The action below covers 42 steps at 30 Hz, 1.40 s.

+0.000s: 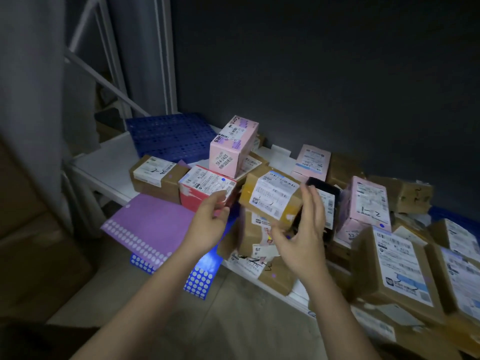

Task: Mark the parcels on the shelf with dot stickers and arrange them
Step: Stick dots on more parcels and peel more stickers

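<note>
A dim white metal shelf [109,167] carries a jumble of parcels. Near its front edge, a brown cardboard parcel with a white shipping label [271,197] sits tilted atop the pile. The right hand [302,229] hovers against its right side, fingers loosely spread and slightly curled; the blur hides whether they grip it. The left hand [209,223] reaches toward a red box with a white label [205,188], fingers relaxed, holding nothing. A purple sheet of dot stickers [149,227] overhangs the shelf's front left edge. Steadying the tilted parcel first would probably keep the stack from slipping.
</note>
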{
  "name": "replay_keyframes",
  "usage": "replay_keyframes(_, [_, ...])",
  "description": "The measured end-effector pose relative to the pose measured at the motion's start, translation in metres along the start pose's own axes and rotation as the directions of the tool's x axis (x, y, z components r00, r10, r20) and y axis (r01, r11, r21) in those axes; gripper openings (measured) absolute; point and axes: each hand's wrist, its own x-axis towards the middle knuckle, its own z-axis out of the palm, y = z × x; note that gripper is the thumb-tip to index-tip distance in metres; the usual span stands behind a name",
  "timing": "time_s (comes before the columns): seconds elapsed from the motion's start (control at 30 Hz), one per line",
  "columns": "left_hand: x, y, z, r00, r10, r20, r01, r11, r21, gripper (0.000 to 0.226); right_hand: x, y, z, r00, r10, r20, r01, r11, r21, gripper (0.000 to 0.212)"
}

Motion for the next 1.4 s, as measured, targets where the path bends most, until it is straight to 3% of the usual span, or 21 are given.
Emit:
replay_keyframes(0.13, [-0.016, -0.040, -0.042, 0.980, -0.043, -0.194, 0.057, 0.996, 0.071, 0.026, -0.029, -0.030, 0.038, 0.959, -0.266, -0.092, 0.260, 0.963, -0.073, 0.052])
replay_keyframes(0.23, [-0.032, -0.070, -0.076, 0.945, -0.083, -0.318, 0.126, 0.985, 0.119, 0.023, -0.053, -0.046, 0.081, 0.951, -0.308, 0.005, 0.308, 0.951, -0.013, 0.039])
replay_keyframes(0.33, [-0.041, -0.102, -0.101, 0.910, -0.129, -0.394, 0.199, 0.970, 0.141, 0.022, -0.074, -0.046, 0.128, 0.971, -0.197, 0.139, 0.195, 0.980, 0.023, 0.030])
replay_keyframes(0.47, [-0.046, -0.120, -0.118, 0.901, -0.107, -0.419, 0.218, 0.949, 0.226, 0.022, -0.089, -0.035, 0.175, 0.943, 0.152, 0.295, -0.167, 0.986, 0.024, 0.027])
replay_keyframes(0.63, [-0.044, -0.132, -0.118, 0.971, 0.057, -0.233, 0.061, 0.880, 0.471, 0.026, -0.088, -0.038, 0.207, 0.892, 0.331, 0.308, -0.382, 0.916, 0.123, 0.024])
replay_keyframes(0.73, [-0.038, -0.142, -0.118, 0.979, 0.098, -0.177, 0.001, 0.872, 0.489, 0.021, -0.083, -0.040, 0.223, 0.883, 0.382, 0.273, -0.449, 0.857, 0.252, 0.020])
replay_keyframes(1.17, [-0.034, -0.157, -0.116, 0.973, 0.224, -0.059, -0.157, 0.824, 0.544, 0.022, -0.079, -0.023, 0.244, 0.879, 0.409, 0.246, -0.476, 0.716, 0.511, 0.026])
replay_keyframes(1.4, [-0.031, -0.152, -0.117, 0.950, 0.311, 0.024, -0.250, 0.714, 0.654, 0.025, -0.078, -0.018, 0.243, 0.887, 0.372, 0.273, -0.462, 0.707, 0.536, 0.026])
